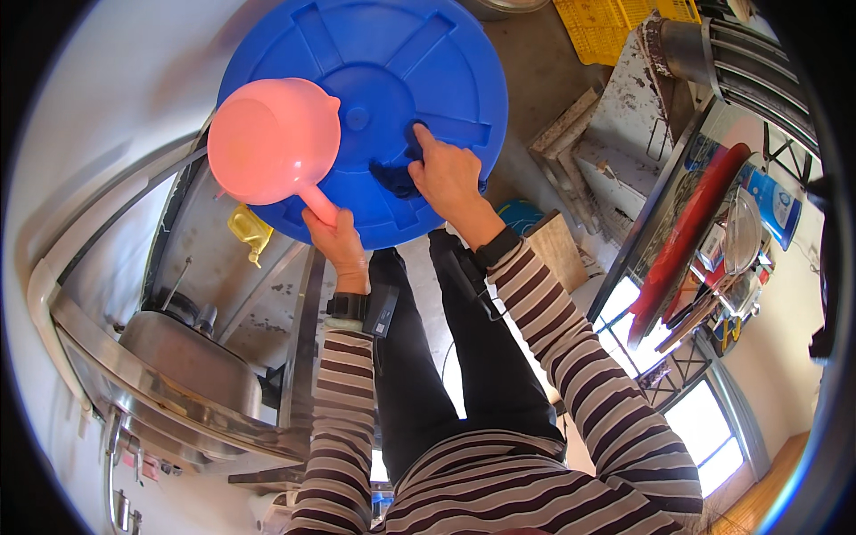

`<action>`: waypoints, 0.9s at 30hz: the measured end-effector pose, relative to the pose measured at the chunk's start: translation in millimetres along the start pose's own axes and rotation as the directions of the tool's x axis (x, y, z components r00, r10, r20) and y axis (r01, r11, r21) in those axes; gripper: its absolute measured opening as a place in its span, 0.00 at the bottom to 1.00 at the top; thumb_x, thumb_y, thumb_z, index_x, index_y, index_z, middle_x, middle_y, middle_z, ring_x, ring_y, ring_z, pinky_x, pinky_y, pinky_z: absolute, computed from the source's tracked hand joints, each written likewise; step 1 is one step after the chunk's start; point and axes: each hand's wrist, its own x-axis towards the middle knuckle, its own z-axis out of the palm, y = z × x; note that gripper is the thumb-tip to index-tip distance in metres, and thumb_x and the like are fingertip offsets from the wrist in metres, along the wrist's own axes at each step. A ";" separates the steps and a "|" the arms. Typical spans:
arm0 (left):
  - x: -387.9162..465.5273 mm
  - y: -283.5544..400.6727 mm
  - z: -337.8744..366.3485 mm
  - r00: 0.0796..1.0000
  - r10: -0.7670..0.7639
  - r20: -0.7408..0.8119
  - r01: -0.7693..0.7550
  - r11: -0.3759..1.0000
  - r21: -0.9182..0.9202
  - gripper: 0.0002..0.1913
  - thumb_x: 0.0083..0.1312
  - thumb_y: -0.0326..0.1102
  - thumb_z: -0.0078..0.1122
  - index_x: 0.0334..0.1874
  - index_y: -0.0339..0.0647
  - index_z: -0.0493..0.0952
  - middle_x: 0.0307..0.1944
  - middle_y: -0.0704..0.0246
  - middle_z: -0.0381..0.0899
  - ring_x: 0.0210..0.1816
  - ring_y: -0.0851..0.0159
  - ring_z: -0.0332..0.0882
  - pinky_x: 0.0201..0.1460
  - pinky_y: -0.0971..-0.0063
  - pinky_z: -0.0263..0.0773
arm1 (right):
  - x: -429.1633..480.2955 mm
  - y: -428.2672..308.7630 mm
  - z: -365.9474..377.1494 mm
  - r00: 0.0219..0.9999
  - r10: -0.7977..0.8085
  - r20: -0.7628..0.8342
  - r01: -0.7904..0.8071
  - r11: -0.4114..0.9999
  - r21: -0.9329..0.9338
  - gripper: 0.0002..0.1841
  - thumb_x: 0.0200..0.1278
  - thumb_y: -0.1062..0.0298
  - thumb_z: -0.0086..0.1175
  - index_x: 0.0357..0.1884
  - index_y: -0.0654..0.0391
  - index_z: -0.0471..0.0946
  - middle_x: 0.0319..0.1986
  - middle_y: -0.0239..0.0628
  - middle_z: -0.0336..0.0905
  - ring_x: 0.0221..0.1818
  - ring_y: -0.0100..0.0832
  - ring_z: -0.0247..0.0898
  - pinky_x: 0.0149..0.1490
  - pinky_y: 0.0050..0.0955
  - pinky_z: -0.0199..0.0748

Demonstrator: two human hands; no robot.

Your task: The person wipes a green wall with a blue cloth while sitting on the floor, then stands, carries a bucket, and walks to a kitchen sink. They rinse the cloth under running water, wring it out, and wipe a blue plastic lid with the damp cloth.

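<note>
My left hand [336, 242] is closed around the handle of a pink plastic dipper [267, 142], held over the left part of a large round blue plastic lid [374, 87]. The dipper's round bowl covers part of the lid. To its right, my right hand [447, 175] is above the lid with the index finger stretched forward and the thumb apart from it. The fingertip appears to be at the lid's surface, beside a dark shadow or wet patch. The other fingers are curled, and nothing is visible in them.
A stainless steel sink [194, 361] stands at the left, with a yellow plastic bottle [250, 232] beyond it. At the right are a rusty metal stove-like body [622, 134], a table edge [642, 221] with a red tray [695, 247] and a strainer [743, 231]. A yellow crate [602, 27] lies beyond.
</note>
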 end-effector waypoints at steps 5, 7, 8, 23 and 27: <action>1.9 -2.2 -0.6 0.999 0.029 -0.017 -0.028 0.998 0.053 0.13 0.50 0.30 0.55 0.37 0.36 0.66 0.30 0.65 0.69 0.31 0.63 0.67 0.41 0.69 0.68 | 2.7 13.4 5.5 0.998 -0.066 -0.021 0.068 0.995 0.069 0.27 0.48 0.66 0.54 0.56 0.50 0.74 0.26 0.43 0.80 0.28 0.46 0.77 0.34 0.42 0.72; 2.7 -4.4 -2.4 1.000 0.019 -0.014 -0.018 0.999 0.047 0.14 0.50 0.30 0.55 0.37 0.35 0.66 0.30 0.64 0.70 0.32 0.63 0.68 0.41 0.69 0.68 | -4.1 25.0 2.7 1.000 -0.016 -0.019 0.016 0.999 0.050 0.27 0.49 0.66 0.55 0.57 0.49 0.74 0.26 0.42 0.80 0.29 0.45 0.77 0.34 0.42 0.72; 3.2 -5.4 -2.9 1.000 0.009 -0.011 -0.008 0.999 0.038 0.14 0.50 0.30 0.56 0.38 0.35 0.66 0.30 0.64 0.70 0.32 0.63 0.68 0.41 0.69 0.68 | -8.2 32.5 -1.1 0.998 -0.007 -0.060 0.009 0.999 0.034 0.27 0.49 0.66 0.55 0.57 0.48 0.74 0.26 0.41 0.80 0.29 0.44 0.77 0.35 0.42 0.72; 4.3 -2.4 -6.5 0.996 0.088 0.010 -0.088 0.990 0.108 0.12 0.50 0.29 0.56 0.36 0.37 0.67 0.28 0.65 0.71 0.28 0.64 0.69 0.36 0.71 0.67 | 13.8 77.4 -62.2 0.873 -0.322 0.365 0.487 0.613 -0.623 0.14 0.50 0.67 0.56 0.42 0.50 0.76 0.25 0.34 0.73 0.31 0.37 0.73 0.37 0.35 0.62; 3.0 5.3 -4.4 1.000 0.020 0.007 -0.021 0.989 0.148 0.13 0.49 0.30 0.55 0.37 0.36 0.67 0.28 0.63 0.72 0.31 0.58 0.71 0.42 0.66 0.69 | 24.2 88.9 -69.9 0.816 -0.359 0.452 0.576 0.573 -0.583 0.13 0.52 0.68 0.56 0.42 0.50 0.75 0.24 0.35 0.73 0.30 0.36 0.72 0.36 0.35 0.63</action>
